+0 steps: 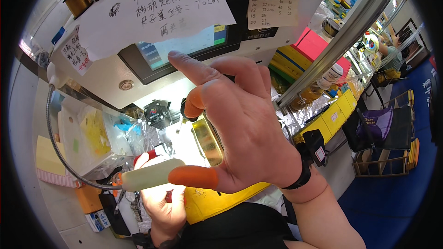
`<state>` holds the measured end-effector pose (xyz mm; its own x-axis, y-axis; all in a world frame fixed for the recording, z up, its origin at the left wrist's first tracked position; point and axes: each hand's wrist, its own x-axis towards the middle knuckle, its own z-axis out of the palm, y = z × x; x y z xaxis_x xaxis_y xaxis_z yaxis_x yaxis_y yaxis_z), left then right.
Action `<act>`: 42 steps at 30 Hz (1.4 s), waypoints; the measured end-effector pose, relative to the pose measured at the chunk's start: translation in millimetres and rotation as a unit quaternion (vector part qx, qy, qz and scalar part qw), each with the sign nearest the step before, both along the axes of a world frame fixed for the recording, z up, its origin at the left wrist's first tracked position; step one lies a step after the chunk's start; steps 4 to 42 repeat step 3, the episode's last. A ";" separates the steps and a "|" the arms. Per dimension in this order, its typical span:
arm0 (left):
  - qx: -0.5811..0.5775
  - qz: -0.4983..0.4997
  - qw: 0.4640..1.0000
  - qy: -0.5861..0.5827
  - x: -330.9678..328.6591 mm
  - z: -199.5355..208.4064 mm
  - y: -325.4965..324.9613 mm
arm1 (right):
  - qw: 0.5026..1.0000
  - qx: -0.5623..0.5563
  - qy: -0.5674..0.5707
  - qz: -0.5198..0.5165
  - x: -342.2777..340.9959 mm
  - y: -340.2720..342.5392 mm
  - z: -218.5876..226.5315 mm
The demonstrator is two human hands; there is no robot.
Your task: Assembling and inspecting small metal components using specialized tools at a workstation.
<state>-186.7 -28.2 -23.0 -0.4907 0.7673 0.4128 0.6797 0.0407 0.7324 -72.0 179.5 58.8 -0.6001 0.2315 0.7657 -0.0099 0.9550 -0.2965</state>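
My right hand (pixel 247 127) is raised in front of a touchscreen (pixel 184 46) on a white machine (pixel 106 80). One bare finger stretches to the screen's lower part; the others are bent and apart. Orange finger cots cover its thumb and another finger, and I see nothing held. Lower down, my left hand (pixel 166 210) is closed around something partly hidden; bits of red show by its fingers. The pale head of a gooseneck lamp (pixel 152 175) covers part of that hand. Beyond it, a gold-coloured block (pixel 207 143) sits in bright light.
Handwritten paper sheets (pixel 175 4) hang over the screen's top. Thread spools (pixel 78 2) stand on the machine. A white bin (pixel 87 133) with plastic bags is at left. A yellow sheet (pixel 217 200) lies before me. A metal post (pixel 341 41) and yellow boxes (pixel 330 120) are at right.
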 end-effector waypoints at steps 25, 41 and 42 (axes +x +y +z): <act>-0.015 0.006 1.000 -0.011 -0.1 -0.8 -1.1 | 1.000 -0.017 -0.012 0.004 0.7 -1.2 0.2; -0.015 0.006 1.000 -0.011 -0.1 -0.8 -1.1 | 1.000 -0.017 -0.012 0.004 0.7 -1.2 0.2; -0.015 0.006 1.000 -0.011 -0.1 -0.8 -1.1 | 1.000 -0.017 -0.012 0.004 0.7 -1.2 0.2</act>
